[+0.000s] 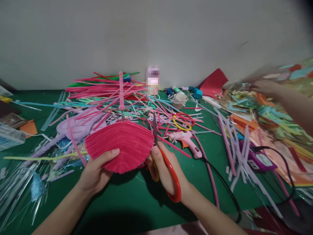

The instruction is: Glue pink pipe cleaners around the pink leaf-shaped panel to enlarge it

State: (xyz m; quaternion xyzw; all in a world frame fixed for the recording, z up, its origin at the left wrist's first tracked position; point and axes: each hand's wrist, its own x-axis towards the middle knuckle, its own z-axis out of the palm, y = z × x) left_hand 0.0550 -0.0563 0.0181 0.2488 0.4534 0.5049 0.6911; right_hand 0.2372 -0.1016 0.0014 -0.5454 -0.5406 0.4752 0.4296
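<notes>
A ridged, fan-shaped piece of red-pink pipe cleaners (122, 142) is pinched at its lower left by my left hand (99, 171), thumb on top. My right hand (168, 169) grips scissors (174, 187) with red and yellow handles. Their blades point up and away, slightly parted, beside the right edge of the fan. Whether they touch it I cannot tell. Just behind the fan's top edge stands a pink fuzzy stem (121, 91). The fingers under the fan are hidden.
Red pipe cleaners (105, 89) heap at the back. A pink glue gun (186, 140) lies right of the scissors, its black cord (222, 182) running forward. Second scissors (182, 122) lie behind it. At far right, another person's hand (264, 89) reaches over paper scraps (244, 99).
</notes>
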